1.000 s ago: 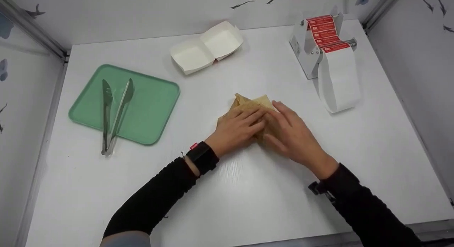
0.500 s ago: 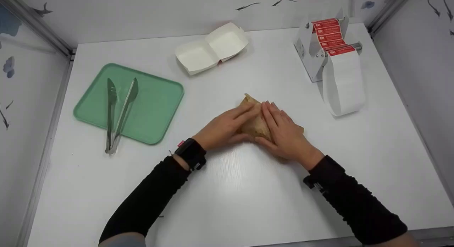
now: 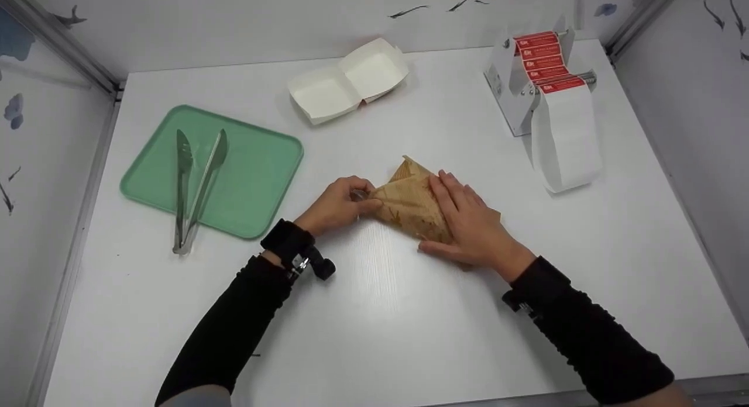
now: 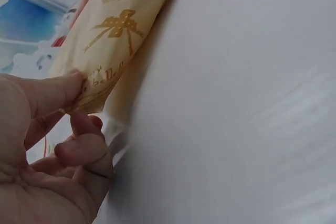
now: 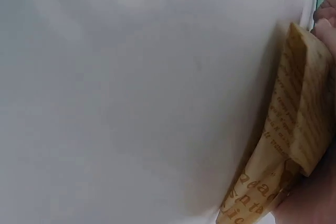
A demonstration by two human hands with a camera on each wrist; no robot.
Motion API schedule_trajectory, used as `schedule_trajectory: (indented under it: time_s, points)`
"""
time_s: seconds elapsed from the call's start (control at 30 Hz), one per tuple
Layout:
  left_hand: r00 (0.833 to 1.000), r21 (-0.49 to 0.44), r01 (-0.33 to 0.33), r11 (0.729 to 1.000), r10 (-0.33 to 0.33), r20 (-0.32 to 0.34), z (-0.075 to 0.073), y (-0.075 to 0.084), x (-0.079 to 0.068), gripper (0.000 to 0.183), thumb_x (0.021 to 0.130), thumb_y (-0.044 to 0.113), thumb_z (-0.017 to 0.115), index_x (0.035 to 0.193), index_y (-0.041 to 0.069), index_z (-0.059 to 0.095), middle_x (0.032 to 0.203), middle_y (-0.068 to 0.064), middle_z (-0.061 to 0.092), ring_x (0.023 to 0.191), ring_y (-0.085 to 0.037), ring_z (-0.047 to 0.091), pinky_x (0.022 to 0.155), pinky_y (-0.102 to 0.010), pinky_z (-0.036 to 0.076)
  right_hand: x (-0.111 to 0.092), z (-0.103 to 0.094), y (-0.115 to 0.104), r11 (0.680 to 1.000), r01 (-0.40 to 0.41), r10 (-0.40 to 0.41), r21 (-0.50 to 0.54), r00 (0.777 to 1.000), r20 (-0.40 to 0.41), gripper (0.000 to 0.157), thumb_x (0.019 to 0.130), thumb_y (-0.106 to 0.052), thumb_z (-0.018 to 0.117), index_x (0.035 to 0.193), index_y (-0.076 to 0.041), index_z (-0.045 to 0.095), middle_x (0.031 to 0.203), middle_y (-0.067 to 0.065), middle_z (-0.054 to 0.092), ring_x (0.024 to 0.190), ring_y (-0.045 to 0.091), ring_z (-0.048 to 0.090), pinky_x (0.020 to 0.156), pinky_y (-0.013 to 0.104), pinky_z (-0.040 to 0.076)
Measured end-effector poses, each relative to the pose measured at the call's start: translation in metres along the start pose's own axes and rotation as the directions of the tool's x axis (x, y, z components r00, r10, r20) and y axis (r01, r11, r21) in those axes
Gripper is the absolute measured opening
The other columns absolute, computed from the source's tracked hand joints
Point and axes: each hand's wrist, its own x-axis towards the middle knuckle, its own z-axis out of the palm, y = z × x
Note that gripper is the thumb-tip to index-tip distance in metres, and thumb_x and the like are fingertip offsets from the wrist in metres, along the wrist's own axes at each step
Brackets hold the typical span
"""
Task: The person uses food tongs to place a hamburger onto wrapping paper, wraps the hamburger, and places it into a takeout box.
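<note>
A tan printed paper wrapper [image 3: 409, 205], folded into a bundle, lies on the white table in front of me; what is inside is hidden. My left hand [image 3: 339, 205] pinches the wrapper's left corner between thumb and fingers, and the left wrist view shows the thumb on top of the printed paper [image 4: 115, 35]. With fingers straight, my right hand [image 3: 471, 226] rests flat over the right part of the bundle. A folded paper edge [image 5: 299, 103] sticks out beside that hand in the right wrist view.
A green tray [image 3: 257, 167] with metal tongs [image 3: 199, 185] across it lies at the left. Behind the wrapper stands an opened white carton box [image 3: 351, 82]. At the back right is a label dispenser [image 3: 509, 85] with a roll of red labels [image 3: 541, 59].
My left hand has moved left off the top of the bundle and now pinches its left corner. My right hand first shifted onto the right side, then stayed there, lying flat.
</note>
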Motion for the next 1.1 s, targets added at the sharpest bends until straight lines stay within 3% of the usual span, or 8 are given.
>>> schedule_trajectory:
  time_s: [0.23,0.4,0.53,0.67,0.77,0.9,1.0,1.1]
  points:
    - [0.980,-0.073,0.102,0.992,-0.087,0.180,-0.016,0.000,0.009,0.008,0.105,0.017,0.071,0.101,0.011,0.072,0.097,0.004,0.063,0.086,-0.013,0.053,0.072,-0.024,0.040,-0.003,-0.001,0.001,1.000,0.010,-0.010,0.000,1.000,-0.004,0.127,0.087,-0.062,0.084,0.171,-0.002,0.011,0.175,0.028,0.021,0.160,0.045,0.032,0.128,0.064,0.032]
    - [0.978,-0.085,0.134,0.987,-0.118,0.172,-0.017,0.002,0.010,0.015,0.109,0.021,0.065,0.101,0.010,0.072,0.086,0.004,0.060,0.068,-0.010,0.046,0.059,-0.022,0.035,-0.004,-0.002,-0.004,1.000,-0.002,0.002,0.015,1.000,-0.012,0.127,0.086,-0.061,0.085,0.171,-0.002,0.012,0.175,0.029,0.021,0.155,0.050,0.039,0.126,0.064,0.035]
    - [0.991,-0.088,0.121,0.989,-0.115,0.067,-0.011,0.002,0.008,0.020,0.110,0.024,0.064,0.098,0.010,0.072,0.081,0.004,0.059,0.063,-0.009,0.046,0.056,-0.022,0.036,-0.003,-0.002,-0.010,0.999,-0.033,0.033,0.037,0.999,-0.008,0.126,0.088,-0.067,0.079,0.172,-0.005,0.010,0.175,0.027,0.021,0.154,0.051,0.040,0.124,0.064,0.037]
    - [0.990,-0.102,0.115,0.988,-0.123,-0.075,-0.006,0.001,0.007,0.019,0.108,0.023,0.066,0.099,0.008,0.073,0.080,0.003,0.063,0.069,-0.011,0.055,0.056,-0.022,0.039,-0.002,0.000,-0.018,0.995,-0.058,0.059,0.082,0.998,-0.011,0.110,0.098,-0.064,0.067,0.173,-0.008,0.009,0.175,0.027,0.022,0.155,0.049,0.039,0.122,0.065,0.039]
    - [0.974,-0.080,0.123,0.989,-0.136,-0.180,-0.005,0.001,0.007,0.015,0.108,0.021,0.067,0.109,0.007,0.072,0.090,-0.002,0.067,0.076,-0.013,0.061,0.060,-0.023,0.045,-0.001,0.004,-0.026,0.990,-0.067,0.072,0.124,0.997,-0.039,0.095,0.106,-0.055,0.061,0.173,-0.007,0.012,0.173,0.029,0.026,0.153,0.050,0.042,0.120,0.066,0.041]
    - [0.937,0.143,0.057,0.988,-0.004,-0.350,0.005,0.011,-0.001,0.027,0.107,0.016,0.065,0.131,0.004,0.061,0.113,-0.015,0.062,0.093,-0.021,0.060,0.078,-0.030,0.050,0.004,0.010,-0.036,0.981,-0.103,0.119,0.164,0.989,-0.093,0.086,0.109,-0.048,0.059,0.172,-0.006,0.017,0.170,0.032,0.031,0.146,0.053,0.049,0.116,0.066,0.045]
    - [0.896,0.403,-0.070,0.913,0.235,-0.377,0.026,0.026,-0.015,0.035,0.105,0.012,0.064,0.138,0.002,0.056,0.123,-0.019,0.059,0.107,-0.029,0.060,0.092,-0.039,0.053,0.009,0.013,-0.043,0.980,-0.130,0.153,0.153,0.976,-0.153,0.083,0.109,-0.045,0.060,0.170,-0.004,0.022,0.163,0.037,0.037,0.134,0.058,0.057,0.108,0.068,0.050]
    - [0.855,0.614,-0.239,0.752,0.462,-0.234,0.053,0.038,-0.024,0.035,0.107,0.013,0.062,0.140,0.003,0.059,0.134,-0.019,0.061,0.121,-0.035,0.062,0.102,-0.047,0.056,0.015,0.016,-0.050,0.982,-0.149,0.170,0.114,0.965,-0.202,0.078,0.110,-0.040,0.060,0.168,0.000,0.025,0.156,0.042,0.041,0.128,0.060,0.059,0.103,0.070,0.052]
